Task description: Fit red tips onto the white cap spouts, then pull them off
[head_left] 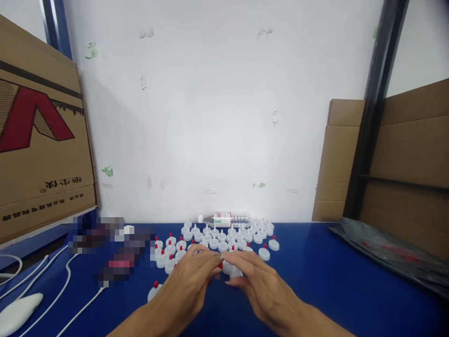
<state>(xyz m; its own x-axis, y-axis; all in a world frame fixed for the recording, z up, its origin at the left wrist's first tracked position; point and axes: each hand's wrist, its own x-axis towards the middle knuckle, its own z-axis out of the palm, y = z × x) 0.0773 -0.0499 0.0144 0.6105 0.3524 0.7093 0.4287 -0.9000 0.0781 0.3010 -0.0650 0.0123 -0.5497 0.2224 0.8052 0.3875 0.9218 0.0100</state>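
Observation:
My left hand (192, 276) and my right hand (261, 283) meet low in the middle of the view. Between the fingers and thumb of the right hand is a white nozzle cap (234, 270). A small red tip (220, 265) shows at the left fingertips, which are closed on it. The hands partly hide both pieces, so I cannot tell whether they touch. Beyond the hands stand many white nozzle caps (222, 245) without tips, and to the left are several white caps with red tips (170, 264). One red-tipped cap (154, 291) sits beside my left wrist.
A clear bottle (224, 219) lies against the white wall. At left are blurred devices (121, 262), white cables (68, 276), a white mouse-shaped object (19, 313) and a large cardboard box (42, 135). A dark plastic bag (389, 257) lies right on the blue table (315, 267).

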